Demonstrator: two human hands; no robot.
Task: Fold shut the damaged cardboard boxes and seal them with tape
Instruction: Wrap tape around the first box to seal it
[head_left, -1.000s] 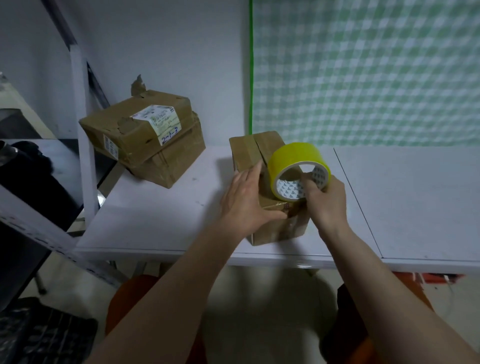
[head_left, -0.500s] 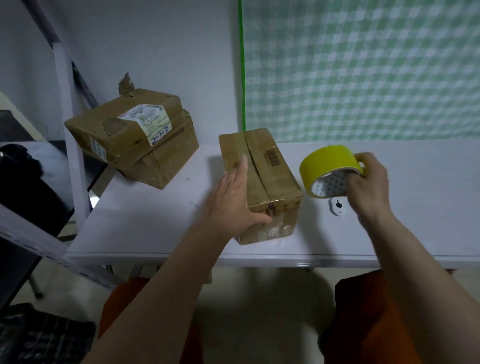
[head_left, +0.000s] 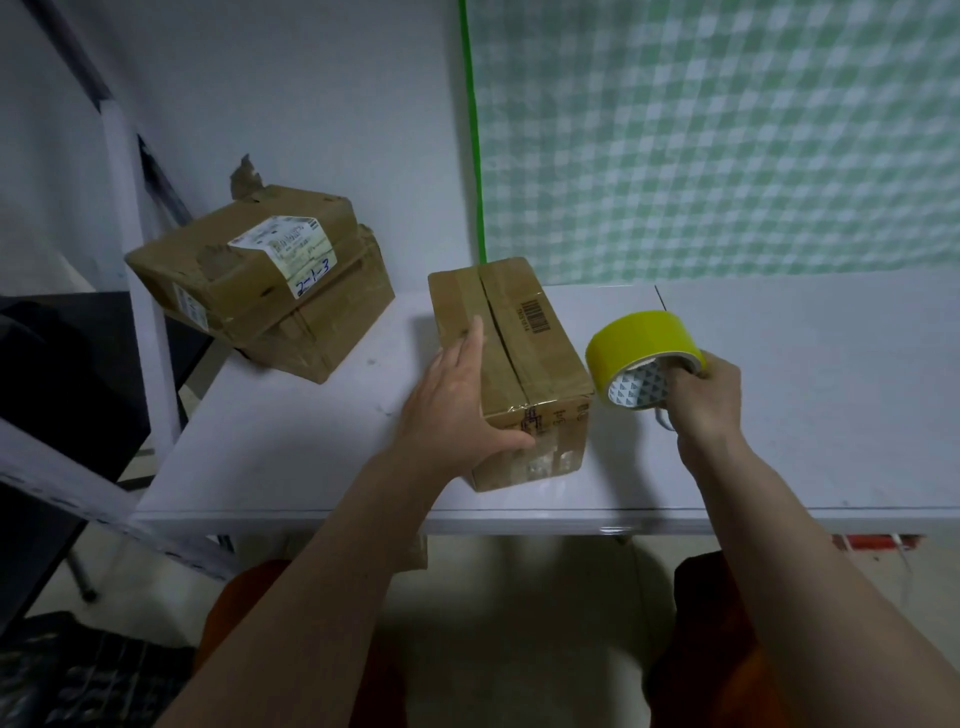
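On the desk (head_left: 322, 457) my left hand (head_left: 457, 410) lies flat on the light, dented cardboard box (head_left: 524, 358) — right hand (head_left: 701, 395) gripping the tape roll (head_left: 641, 353) by its stiff core.

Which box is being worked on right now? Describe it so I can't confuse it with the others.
On the white table, skip the two stacked boxes at the back left. It is the lone box near the front edge, under the left hand, with a barcode on top and no white shipping label.

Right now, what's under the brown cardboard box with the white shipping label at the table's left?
The labelled brown cardboard box sits on a second, similar brown cardboard box, on the white table. The lower box's top is covered; contents unseen.
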